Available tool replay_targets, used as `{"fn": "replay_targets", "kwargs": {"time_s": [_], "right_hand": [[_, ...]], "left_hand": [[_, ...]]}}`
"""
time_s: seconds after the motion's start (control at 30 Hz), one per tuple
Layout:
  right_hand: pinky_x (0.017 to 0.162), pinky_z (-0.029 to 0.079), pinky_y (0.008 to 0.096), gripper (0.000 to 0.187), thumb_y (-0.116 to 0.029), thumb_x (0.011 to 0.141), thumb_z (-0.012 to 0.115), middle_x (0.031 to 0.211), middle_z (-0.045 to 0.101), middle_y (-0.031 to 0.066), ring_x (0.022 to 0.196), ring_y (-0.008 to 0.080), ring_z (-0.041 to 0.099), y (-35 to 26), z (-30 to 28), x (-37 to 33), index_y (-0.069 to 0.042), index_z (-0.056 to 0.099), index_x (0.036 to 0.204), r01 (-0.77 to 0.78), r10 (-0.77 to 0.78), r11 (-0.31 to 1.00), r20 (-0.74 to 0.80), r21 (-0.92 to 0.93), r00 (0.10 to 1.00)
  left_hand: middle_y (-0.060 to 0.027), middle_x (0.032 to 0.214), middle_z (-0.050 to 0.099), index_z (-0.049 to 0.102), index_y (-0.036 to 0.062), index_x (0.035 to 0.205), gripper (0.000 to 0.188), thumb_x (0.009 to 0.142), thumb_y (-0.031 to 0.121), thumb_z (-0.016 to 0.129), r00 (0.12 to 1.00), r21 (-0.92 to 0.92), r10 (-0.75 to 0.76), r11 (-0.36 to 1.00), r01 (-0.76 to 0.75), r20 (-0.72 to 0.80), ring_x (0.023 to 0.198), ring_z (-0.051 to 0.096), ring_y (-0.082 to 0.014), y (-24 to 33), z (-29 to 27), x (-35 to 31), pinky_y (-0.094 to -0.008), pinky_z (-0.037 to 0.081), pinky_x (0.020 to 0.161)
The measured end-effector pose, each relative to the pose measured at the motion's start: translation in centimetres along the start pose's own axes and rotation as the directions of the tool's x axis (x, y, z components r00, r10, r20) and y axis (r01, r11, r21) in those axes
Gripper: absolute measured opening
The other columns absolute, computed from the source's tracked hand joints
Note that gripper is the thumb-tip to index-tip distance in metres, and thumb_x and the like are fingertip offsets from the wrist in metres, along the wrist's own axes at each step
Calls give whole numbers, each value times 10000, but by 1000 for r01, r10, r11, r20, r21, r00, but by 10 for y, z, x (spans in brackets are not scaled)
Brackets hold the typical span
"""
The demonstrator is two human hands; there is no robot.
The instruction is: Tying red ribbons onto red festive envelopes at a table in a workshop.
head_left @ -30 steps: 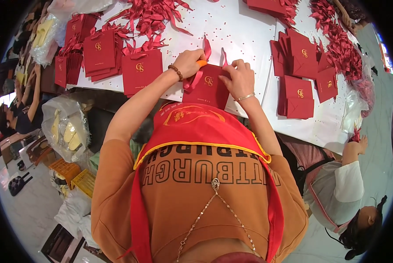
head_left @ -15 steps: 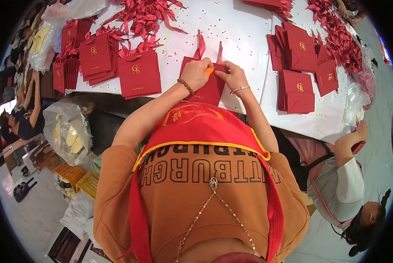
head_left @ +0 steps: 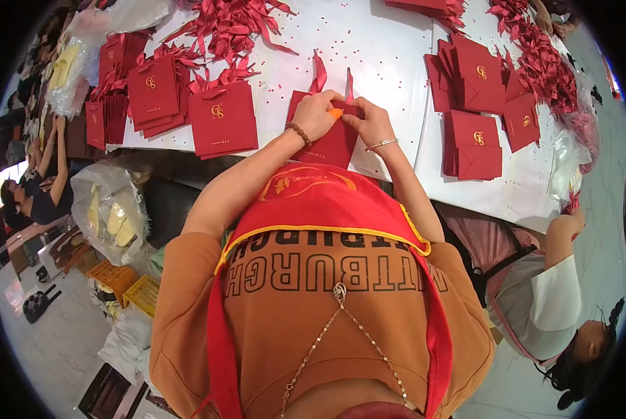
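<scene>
A dark red paper bag [head_left: 332, 148] lies flat on the white table right before me. Two ends of red ribbon, a left one [head_left: 318, 72] and a right one [head_left: 349, 84], stick out past its far edge. My left hand [head_left: 314, 116] is closed at the bag's upper edge. A small orange piece [head_left: 336, 113] shows at its fingertips; whether it is worn or held I cannot make out. My right hand [head_left: 372, 124] pinches the same edge near the right ribbon end. The fingers hide the spot where ribbon and bag meet.
Stacked red bags [head_left: 223, 120] lie left of me, more bags [head_left: 475, 143] to the right. A heap of red ribbons [head_left: 233, 28] covers the far side. Small red dots litter the white table [head_left: 390, 56]. A co-worker [head_left: 536, 300] sits at the right; yellow crates [head_left: 142, 293] stand lower left.
My hands stay at the bag's edge with only slight finger movement, and the ribbon ends shift a little. The co-worker's arm at the right has moved slightly.
</scene>
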State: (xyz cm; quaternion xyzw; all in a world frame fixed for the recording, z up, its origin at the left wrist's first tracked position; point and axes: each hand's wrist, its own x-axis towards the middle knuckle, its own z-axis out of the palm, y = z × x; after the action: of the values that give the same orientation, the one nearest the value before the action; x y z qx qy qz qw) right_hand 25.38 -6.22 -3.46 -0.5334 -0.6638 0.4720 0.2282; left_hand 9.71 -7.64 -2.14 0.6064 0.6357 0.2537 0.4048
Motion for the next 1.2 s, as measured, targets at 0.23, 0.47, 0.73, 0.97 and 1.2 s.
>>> {"fn": "replay_targets", "kwargs": {"time_s": [0.23,0.47,0.73,0.97,1.2], "right_hand": [[632,464,346,192,-80,711,645,758,612,165,698,299,596,-12,-1,-7,-28,577,883,39,-40,999,-40,-20,998],[641,459,368,202,-62,702,639,788,609,173,720,323,584,-9,4,-11,-23,576,889,117,-122,991,-90,-58,988],[665,463,376,182,-43,726,608,817,609,173,751,333,583,-16,3,-16,-13,583,904,196,-202,978,-77,-75,976],[686,478,308,195,-31,738,607,832,618,144,778,259,611,-13,13,-14,-3,589,930,242,-259,959,-111,-148,959],[660,465,368,198,-71,725,617,810,613,175,744,331,589,-7,11,-10,-20,584,914,161,-164,986,-103,-35,981]], "left_hand": [[-127,708,621,604,54,873,170,713,110,596,984,52,77,996,-69,-163,679,607,-281,0,14,-4,-367,476,617],[-131,668,610,568,34,847,125,727,68,554,990,-71,23,997,-33,-142,598,584,-269,2,14,-12,-353,453,561],[-139,739,623,575,48,872,160,714,65,550,961,166,219,968,-191,-171,678,604,-291,9,4,-18,-381,465,618],[-121,720,621,621,67,892,187,716,96,566,994,-43,-108,993,109,31,685,600,-253,3,-5,-7,-357,464,622],[-135,732,621,621,57,872,157,737,83,546,994,-142,-110,984,107,-13,704,602,-274,-2,-1,-10,-350,468,628]]}}
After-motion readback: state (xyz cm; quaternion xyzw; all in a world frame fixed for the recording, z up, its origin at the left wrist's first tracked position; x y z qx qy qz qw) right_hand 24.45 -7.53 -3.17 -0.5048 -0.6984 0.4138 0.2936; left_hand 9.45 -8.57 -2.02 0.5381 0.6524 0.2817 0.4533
